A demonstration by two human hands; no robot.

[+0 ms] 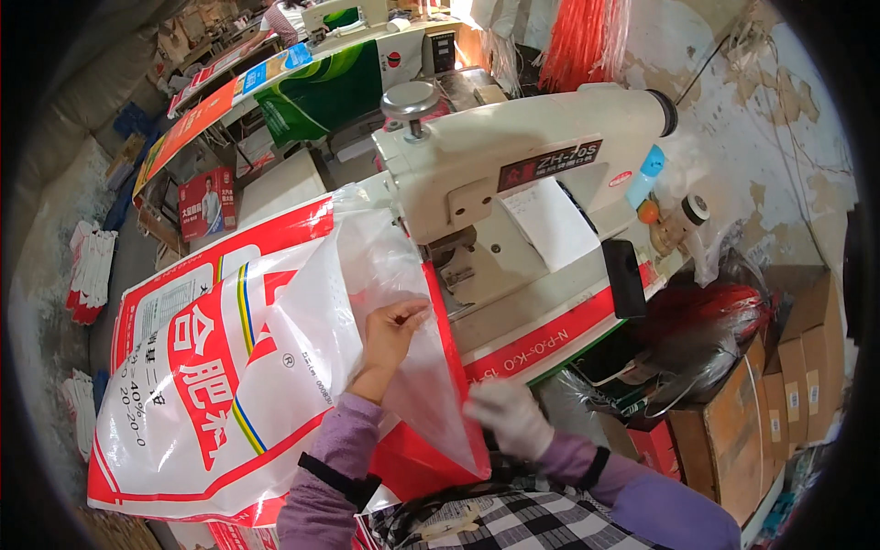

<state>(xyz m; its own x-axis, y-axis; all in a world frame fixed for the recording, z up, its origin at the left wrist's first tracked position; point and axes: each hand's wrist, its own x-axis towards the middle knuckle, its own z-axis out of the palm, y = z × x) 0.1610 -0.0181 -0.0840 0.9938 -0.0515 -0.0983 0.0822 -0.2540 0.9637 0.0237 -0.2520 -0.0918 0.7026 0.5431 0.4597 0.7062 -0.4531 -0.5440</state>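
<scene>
A large white and red printed sack (302,367) lies across the worktable, its mouth beside the sewing machine (513,147). Clear plastic film (371,252), which looks like a liner, stands out of the mouth. My left hand (390,339), bare, is closed in a pinch on the film's edge, just left of the machine's needle area. In a white glove, my right hand (509,417) is near the sack's red edge at the lower right. Motion blurs its fingers, and whether it touches the sack is unclear.
A black phone-like object (623,280) and white paper (550,225) lie by the machine. Cardboard boxes (724,431) and red strands (724,316) are at right. Folded sacks (92,270) lie at far left. Further back, a person (284,20) is near another table covered with printed sheets (321,87).
</scene>
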